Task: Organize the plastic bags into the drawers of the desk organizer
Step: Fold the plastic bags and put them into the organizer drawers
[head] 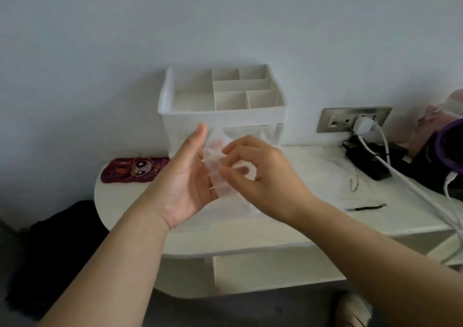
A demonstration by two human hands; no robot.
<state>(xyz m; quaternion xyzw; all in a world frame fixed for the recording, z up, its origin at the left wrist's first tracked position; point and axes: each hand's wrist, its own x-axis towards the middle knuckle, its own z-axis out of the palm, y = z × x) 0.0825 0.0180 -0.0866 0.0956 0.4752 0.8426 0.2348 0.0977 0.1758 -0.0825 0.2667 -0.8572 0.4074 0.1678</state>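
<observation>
A white desk organizer stands at the back of the white table, against the wall, with several open compartments on top and clear drawer fronts below. In front of it, above the table, I hold a small clear plastic bag between both hands. My left hand supports the bag with palm turned up and thumb raised. My right hand pinches the bag's upper edge with fingertips. More clear plastic bags lie flat on the table to the right, hard to make out.
A maroon cartoon phone case lies at the table's left. A wall socket plate holds a white charger with white cables running right. Black devices, a black strap and a pink-purple bag crowd the right side.
</observation>
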